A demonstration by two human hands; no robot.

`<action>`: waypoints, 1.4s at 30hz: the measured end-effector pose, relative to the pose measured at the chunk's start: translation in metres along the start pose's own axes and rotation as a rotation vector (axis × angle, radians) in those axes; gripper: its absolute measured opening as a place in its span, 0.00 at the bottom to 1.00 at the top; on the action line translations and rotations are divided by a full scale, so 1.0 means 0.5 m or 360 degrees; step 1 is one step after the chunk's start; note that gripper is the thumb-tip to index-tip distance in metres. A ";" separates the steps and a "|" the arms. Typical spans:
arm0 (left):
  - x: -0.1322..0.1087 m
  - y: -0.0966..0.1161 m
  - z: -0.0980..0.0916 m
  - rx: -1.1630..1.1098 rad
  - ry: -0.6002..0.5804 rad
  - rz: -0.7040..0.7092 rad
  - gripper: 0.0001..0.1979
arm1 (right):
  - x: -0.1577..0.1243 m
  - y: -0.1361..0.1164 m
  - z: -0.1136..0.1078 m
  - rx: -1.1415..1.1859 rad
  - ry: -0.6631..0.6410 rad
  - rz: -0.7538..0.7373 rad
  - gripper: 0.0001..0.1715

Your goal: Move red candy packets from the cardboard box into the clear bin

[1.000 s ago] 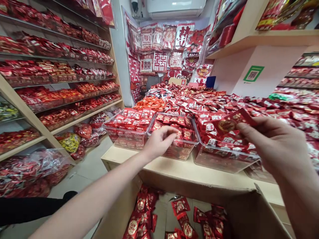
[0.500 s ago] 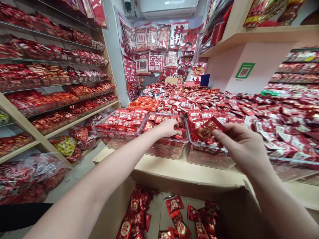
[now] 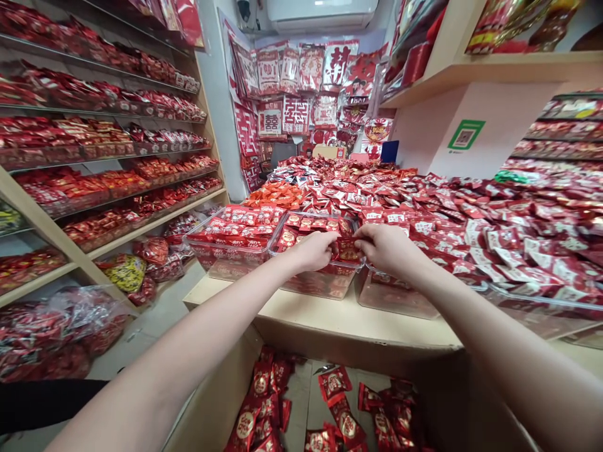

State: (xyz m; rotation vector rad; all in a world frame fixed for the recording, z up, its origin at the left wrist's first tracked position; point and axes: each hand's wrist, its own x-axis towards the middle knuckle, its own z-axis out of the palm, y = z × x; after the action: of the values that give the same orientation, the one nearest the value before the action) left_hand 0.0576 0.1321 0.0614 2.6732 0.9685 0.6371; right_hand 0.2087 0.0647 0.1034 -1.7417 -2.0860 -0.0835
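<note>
A small red wrapped packet (image 3: 347, 249) with gold print lies between my two hands, over the right front of the middle clear plastic tub (image 3: 318, 285). My left hand (image 3: 313, 251) is closed at the packet's left end, with its fingertips partly hidden. At the right end, my right hand (image 3: 389, 248) pinches the packet between thumb and fingers. Rows of similar red packets (image 3: 313, 224) fill the tub. Below my forearms, loose red packets (image 3: 347, 424) lie inside an open cardboard box (image 3: 339, 336).
Another clear tub (image 3: 230, 256) of red packets stands to the left, and one (image 3: 398, 298) to the right. Behind them spreads a heap of red packets (image 3: 452, 207). Shelves (image 3: 155, 220) line the left side, with plastic bags (image 3: 61, 326) on the floor below.
My right hand has moved left and down with its packet, from above the right tub to the middle tub. It now meets my left hand, which has stayed nearly in place.
</note>
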 end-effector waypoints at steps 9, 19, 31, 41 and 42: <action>0.008 0.009 -0.007 -0.0212 -0.0279 0.0009 0.25 | -0.004 -0.002 -0.020 -0.0053 0.0117 0.0140 0.11; 0.004 0.025 -0.009 -0.0128 -0.0230 -0.0048 0.10 | 0.029 -0.007 -0.008 -0.0176 0.0170 0.0162 0.12; 0.008 0.016 -0.003 -0.0194 -0.0278 -0.0019 0.10 | 0.045 -0.017 0.026 -0.0197 -0.0025 0.0210 0.13; 0.001 0.015 -0.008 -0.0176 0.0103 -0.0206 0.08 | 0.050 -0.027 0.034 -0.0283 -0.0243 0.0126 0.10; 0.002 0.012 -0.007 -0.0173 0.0174 -0.0228 0.09 | 0.050 -0.026 0.036 -0.0303 -0.0258 0.0122 0.11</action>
State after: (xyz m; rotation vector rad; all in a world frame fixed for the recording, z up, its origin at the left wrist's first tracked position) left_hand 0.0599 0.1285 0.0671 2.4708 1.1085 0.7868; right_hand 0.1880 0.0906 0.0986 -1.9994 -2.1830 -0.1258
